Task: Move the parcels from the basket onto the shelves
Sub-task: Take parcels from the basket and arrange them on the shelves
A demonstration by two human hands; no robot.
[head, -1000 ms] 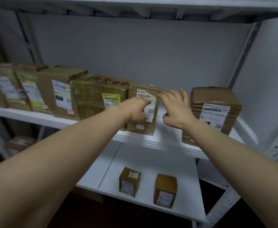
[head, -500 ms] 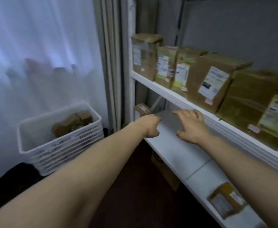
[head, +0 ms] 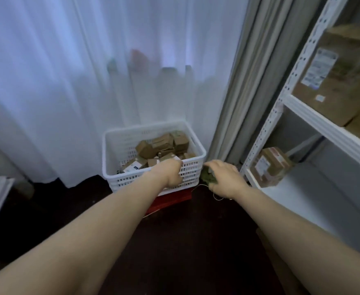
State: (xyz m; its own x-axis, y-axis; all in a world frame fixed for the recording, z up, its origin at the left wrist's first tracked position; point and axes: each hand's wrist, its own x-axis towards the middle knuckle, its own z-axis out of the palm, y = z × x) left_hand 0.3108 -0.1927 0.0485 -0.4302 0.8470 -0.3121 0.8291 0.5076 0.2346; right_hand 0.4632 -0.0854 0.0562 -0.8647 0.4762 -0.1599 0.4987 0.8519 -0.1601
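Two sets of fingers, both bent. On the left hand [head: 171, 173], curled under into a loose fist with nothing seen inside, held right in front of the near wall of the white slotted plastic basket [head: 111, 150], just below its rim. Cannot tell touching from merely close. On the right hand [head: 226, 177], bent downward over a small dark green lump [head: 206, 177] low beside the basket's right corner. Cannot tell gripping from merely hovering over it: too dim and blurred. A thin pale string [head: 215, 197] curling on the floor just beside that hand.

Behind the left knuckles, inside the basket: a jumbled heap of small brown cardboard parcels [head: 147, 149], some with white labels, piled toward the right and far side. Under the basket, a flat red base [head: 170, 202], sticking out at the front.

Further out, dark floor [head: 185, 241] beneath both bare forearms. Behind the basket, a sheer white curtain [head: 68, 81] hanging to the floor, with a heavier grey curtain [head: 245, 81] at its right edge. To the right, white metal shelves [head: 281, 99] with a perforated upright. On the lower board, near its left end, one brown taped parcel with a white label [head: 269, 167]. On the board above, a larger brown labelled box [head: 334, 81], with part of another just beside it at the frame's edge.
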